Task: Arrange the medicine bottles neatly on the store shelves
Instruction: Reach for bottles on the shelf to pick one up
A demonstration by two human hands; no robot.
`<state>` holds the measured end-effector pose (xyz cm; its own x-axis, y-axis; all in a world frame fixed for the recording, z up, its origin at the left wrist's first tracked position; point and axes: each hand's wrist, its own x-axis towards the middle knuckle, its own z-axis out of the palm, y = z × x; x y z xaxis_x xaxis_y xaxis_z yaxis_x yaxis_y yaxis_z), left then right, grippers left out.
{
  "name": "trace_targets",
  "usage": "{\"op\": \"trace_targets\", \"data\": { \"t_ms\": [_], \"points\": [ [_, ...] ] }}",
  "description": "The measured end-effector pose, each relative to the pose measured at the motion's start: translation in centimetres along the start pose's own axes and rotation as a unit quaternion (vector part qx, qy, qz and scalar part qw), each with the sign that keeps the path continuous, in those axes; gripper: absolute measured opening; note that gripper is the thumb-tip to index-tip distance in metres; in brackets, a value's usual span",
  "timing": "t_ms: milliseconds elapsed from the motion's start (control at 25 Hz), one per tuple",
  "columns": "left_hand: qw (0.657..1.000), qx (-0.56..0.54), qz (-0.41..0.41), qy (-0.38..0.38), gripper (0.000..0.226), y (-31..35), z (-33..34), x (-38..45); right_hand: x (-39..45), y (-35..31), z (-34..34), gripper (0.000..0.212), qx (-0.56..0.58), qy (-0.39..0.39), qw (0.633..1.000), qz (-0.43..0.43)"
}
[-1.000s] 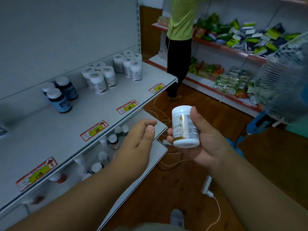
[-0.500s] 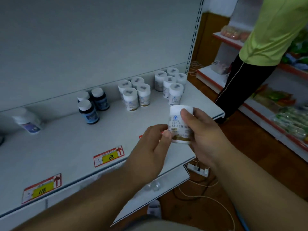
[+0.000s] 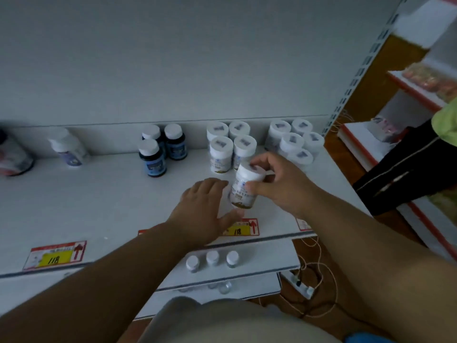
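My right hand (image 3: 279, 184) grips a white medicine bottle (image 3: 243, 191) by its cap and side, holding it tilted just above the grey shelf (image 3: 99, 201), in front of a cluster of matching white bottles (image 3: 221, 154). My left hand (image 3: 205, 209) lies beside the bottle's base with fingers spread flat and relaxed; whether it touches the bottle I cannot tell. Further right stands another group of white bottles (image 3: 291, 142). Three dark blue bottles (image 3: 153, 157) with white caps stand to the left of the clusters.
A lone white bottle (image 3: 68, 149) leans at the shelf's back left, next to a dark round container (image 3: 12, 157). Small bottles (image 3: 212, 259) sit on the lower shelf. A person in black trousers (image 3: 408, 169) stands at right. Cables and a power strip (image 3: 301, 285) lie on the floor.
Both hands have moved forward over the shelf with the white bottle, bringing it down close to the white cluster. My view has swung left and down towards the shelf.
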<state>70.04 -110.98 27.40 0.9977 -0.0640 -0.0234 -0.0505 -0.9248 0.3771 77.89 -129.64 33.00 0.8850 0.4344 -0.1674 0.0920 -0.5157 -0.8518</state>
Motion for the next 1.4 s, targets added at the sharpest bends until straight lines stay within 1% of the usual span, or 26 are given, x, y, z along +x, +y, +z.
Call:
{"op": "trace_targets", "data": {
  "t_ms": [120, 200, 360, 440, 560, 680, 760, 840, 920, 1000, 1080, 1160, 1240, 1320, 1400],
  "points": [
    [0.996, 0.042, -0.075, 0.002, 0.087, -1.3, 0.6, 0.3, 2.4, -0.3, 1.4, 0.042, -0.074, -0.030, 0.995, -0.062],
    [0.992, 0.058, -0.114, -0.005, 0.088, -2.0, 1.2, 0.7, 3.5, 0.3, 2.5, 0.042, -0.106, -0.026, 0.989, -0.099],
    [0.987, 0.102, -0.120, -0.039, 0.092, -2.3, 2.7, 1.6, 4.7, 1.4, 3.9, 0.040, -0.181, 0.026, 0.964, -0.192],
    [0.985, 0.114, -0.122, -0.055, 0.092, -2.3, 2.8, 2.1, 5.0, 1.3, 4.1, 0.040, -0.219, 0.033, 0.950, -0.222],
    [0.983, 0.122, -0.123, -0.064, 0.089, -2.7, 2.5, 2.5, 5.2, 1.2, 4.6, 0.042, -0.265, 0.051, 0.933, -0.236],
    [0.983, 0.122, -0.118, -0.077, 0.087, -2.9, 2.4, 2.6, 5.0, 1.4, 5.4, 0.044, -0.292, 0.074, 0.927, -0.222],
    [0.984, 0.110, -0.119, -0.069, 0.086, -3.0, 2.0, 2.7, 4.4, 1.4, 5.6, 0.046, -0.293, 0.089, 0.925, -0.224],
    [0.987, 0.089, -0.123, -0.046, 0.086, -2.8, 1.3, 2.1, 3.5, 1.3, 5.8, 0.052, -0.296, 0.111, 0.921, -0.229],
    [0.991, 0.059, -0.124, -0.003, 0.084, -2.1, 0.5, 0.3, 2.2, 1.0, 5.8, 0.056, -0.303, 0.141, 0.911, -0.242],
    [0.990, 0.023, -0.129, 0.049, 0.078, -1.2, -0.3, -2.5, 0.5, 0.7, 6.1, 0.058, -0.293, 0.168, 0.897, -0.284],
    [0.985, -0.032, -0.141, 0.094, 0.071, -0.5, -0.8, -5.6, -1.0, 0.1, 6.9, 0.059, -0.242, 0.184, 0.896, -0.324],
    [0.968, -0.087, -0.177, 0.156, 0.062, 0.5, -0.8, -9.9, -3.2, -0.1, 8.4, 0.057, -0.192, 0.148, 0.905, -0.349],
    [0.957, -0.065, -0.178, 0.220, 0.049, 0.9, -0.9, -13.4, -4.8, -0.9, 9.8, 0.053, -0.173, 0.122, 0.906, -0.368],
    [0.955, -0.026, -0.181, 0.234, 0.040, 1.0, -1.1, -17.0, -7.0, -1.9, 11.6, 0.048, -0.164, 0.089, 0.907, -0.377],
    [0.950, -0.006, -0.183, 0.252, 0.039, 0.2, -1.8, -19.6, -9.0, -3.2, 13.2, 0.043, -0.155, 0.050, 0.909, -0.384]
  ]
}}
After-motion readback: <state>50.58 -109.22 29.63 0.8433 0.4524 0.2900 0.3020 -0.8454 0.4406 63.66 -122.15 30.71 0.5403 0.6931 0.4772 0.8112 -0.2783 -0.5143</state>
